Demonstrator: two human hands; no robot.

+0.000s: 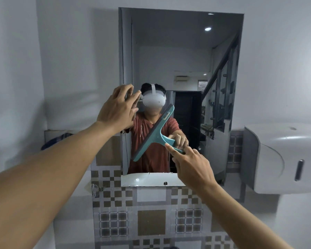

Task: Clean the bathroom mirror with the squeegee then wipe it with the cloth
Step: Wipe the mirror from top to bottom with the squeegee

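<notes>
So the right hand (192,162) grips the handle of the teal plastic squeegee (157,130), with one finger stretched along it. Its dark blade lies slanted across the lower middle of the rectangular wall mirror (178,51). The left hand (117,108) is up by the mirror's left edge, fingers loosely spread, holding nothing. A white plastic dispenser (276,159) hangs just right of the mirror.

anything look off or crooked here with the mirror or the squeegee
Only the teal plastic squeegee: its blade slants diagonally across the rectangular wall mirror, not level, gripped by the right hand. No cracks or spills show.
</notes>
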